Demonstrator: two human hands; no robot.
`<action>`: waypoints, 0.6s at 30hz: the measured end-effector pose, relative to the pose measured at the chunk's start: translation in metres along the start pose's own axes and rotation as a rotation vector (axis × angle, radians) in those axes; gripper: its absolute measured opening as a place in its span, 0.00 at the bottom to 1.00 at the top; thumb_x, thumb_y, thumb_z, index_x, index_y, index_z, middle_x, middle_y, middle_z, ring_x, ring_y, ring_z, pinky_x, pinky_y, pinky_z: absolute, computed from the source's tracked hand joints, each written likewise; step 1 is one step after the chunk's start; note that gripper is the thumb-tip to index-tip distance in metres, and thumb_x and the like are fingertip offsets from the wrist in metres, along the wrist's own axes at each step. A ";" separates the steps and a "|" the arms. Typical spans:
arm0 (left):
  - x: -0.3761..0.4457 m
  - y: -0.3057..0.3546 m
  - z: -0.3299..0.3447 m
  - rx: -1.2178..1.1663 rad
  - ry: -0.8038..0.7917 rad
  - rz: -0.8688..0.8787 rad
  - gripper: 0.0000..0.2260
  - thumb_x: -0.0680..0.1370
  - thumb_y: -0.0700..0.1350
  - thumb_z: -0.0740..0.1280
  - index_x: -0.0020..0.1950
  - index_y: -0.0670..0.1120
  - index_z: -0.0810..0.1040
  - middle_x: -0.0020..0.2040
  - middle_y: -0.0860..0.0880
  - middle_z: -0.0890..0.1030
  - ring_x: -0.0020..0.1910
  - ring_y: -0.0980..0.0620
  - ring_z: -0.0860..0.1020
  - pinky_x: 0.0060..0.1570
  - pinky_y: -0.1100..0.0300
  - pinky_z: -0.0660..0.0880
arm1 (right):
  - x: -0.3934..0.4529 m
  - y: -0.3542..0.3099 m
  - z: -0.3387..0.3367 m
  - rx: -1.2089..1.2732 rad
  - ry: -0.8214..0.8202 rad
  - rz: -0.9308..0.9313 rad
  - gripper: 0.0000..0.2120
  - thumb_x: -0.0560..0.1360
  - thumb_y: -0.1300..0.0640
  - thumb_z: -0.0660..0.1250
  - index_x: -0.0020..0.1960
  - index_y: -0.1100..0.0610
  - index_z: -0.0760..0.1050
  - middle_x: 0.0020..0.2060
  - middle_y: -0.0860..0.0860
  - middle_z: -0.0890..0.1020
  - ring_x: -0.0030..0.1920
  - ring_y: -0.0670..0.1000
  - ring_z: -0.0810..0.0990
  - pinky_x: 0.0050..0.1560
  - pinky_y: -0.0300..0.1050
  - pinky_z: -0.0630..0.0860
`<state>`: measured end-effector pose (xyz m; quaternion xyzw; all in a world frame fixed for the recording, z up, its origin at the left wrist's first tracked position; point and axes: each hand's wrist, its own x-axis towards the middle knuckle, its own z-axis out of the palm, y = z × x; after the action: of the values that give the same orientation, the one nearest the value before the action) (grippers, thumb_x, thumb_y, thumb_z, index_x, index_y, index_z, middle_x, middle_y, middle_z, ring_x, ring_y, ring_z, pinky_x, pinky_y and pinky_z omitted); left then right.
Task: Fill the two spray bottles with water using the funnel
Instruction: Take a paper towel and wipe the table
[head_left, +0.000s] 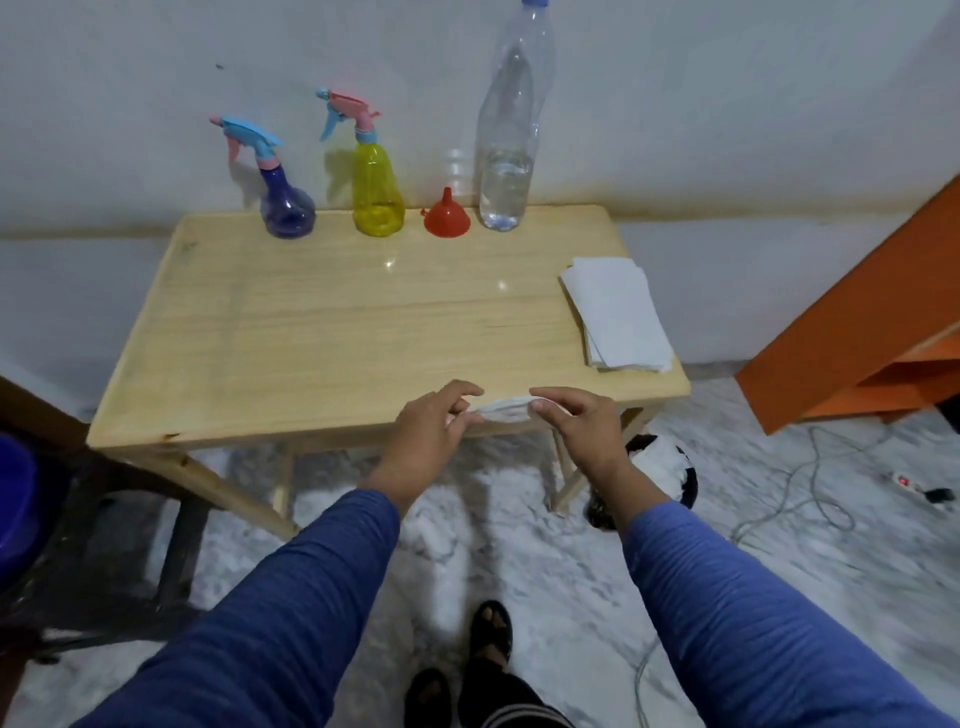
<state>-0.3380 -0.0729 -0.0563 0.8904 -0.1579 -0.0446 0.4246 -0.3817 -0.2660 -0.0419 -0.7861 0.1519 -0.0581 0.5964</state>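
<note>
I have both hands at the near edge of the table (311, 322), at about 6 o'clock. The left hand (426, 431) and the right hand (576, 421) each pinch one end of a crumpled white tissue (506, 408) between thumb and fingertips, and it sags a little between them just above the wood.

The task things stand in a row along the far edge. The purple spray bottle (285, 202) is at 11 o'clock, the yellow spray bottle (378, 189) just right of it, the red funnel (447, 215) resting mouth-down near 12, and the tall clear water bottle (506, 156) at 1 o'clock. Both sprayer heads are still screwed on, so I judge no filling has begun.

To do this step well I would finish with the tissue quickly and lay it by the stack of white napkins (618, 312) at 3 o'clock, well clear of the bottles. That leaves both hands free to unscrew a sprayer head.

The water bottle's cap is cut off by the top of the frame. I cannot tell whether either spray bottle holds any water, since the tinted plastic hides a level. The water bottle looks only partly full. A black and white thing on the floor under the table corner is too blurred to name.
</note>
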 end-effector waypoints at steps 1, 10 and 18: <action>0.002 0.011 0.002 -0.040 -0.015 -0.006 0.10 0.74 0.47 0.69 0.55 0.53 0.78 0.45 0.50 0.81 0.44 0.53 0.79 0.44 0.61 0.74 | -0.004 -0.003 -0.009 0.031 0.037 0.004 0.07 0.70 0.60 0.73 0.48 0.55 0.83 0.45 0.50 0.84 0.48 0.46 0.81 0.52 0.32 0.75; 0.034 0.122 0.082 -0.124 -0.124 0.136 0.04 0.73 0.48 0.71 0.46 0.50 0.82 0.41 0.53 0.83 0.41 0.57 0.78 0.40 0.74 0.69 | -0.032 0.000 -0.132 0.082 0.354 0.024 0.05 0.70 0.62 0.73 0.46 0.56 0.82 0.40 0.49 0.83 0.40 0.37 0.80 0.48 0.33 0.76; 0.068 0.202 0.229 -0.143 -0.269 0.115 0.05 0.73 0.48 0.70 0.47 0.51 0.83 0.42 0.55 0.83 0.43 0.58 0.78 0.43 0.70 0.68 | -0.017 0.078 -0.270 0.013 0.512 0.136 0.07 0.70 0.63 0.72 0.48 0.61 0.83 0.43 0.54 0.84 0.40 0.38 0.80 0.48 0.32 0.76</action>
<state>-0.3717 -0.3843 -0.0425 0.8334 -0.2605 -0.1501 0.4638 -0.4844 -0.5275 -0.0387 -0.7300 0.3499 -0.2157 0.5460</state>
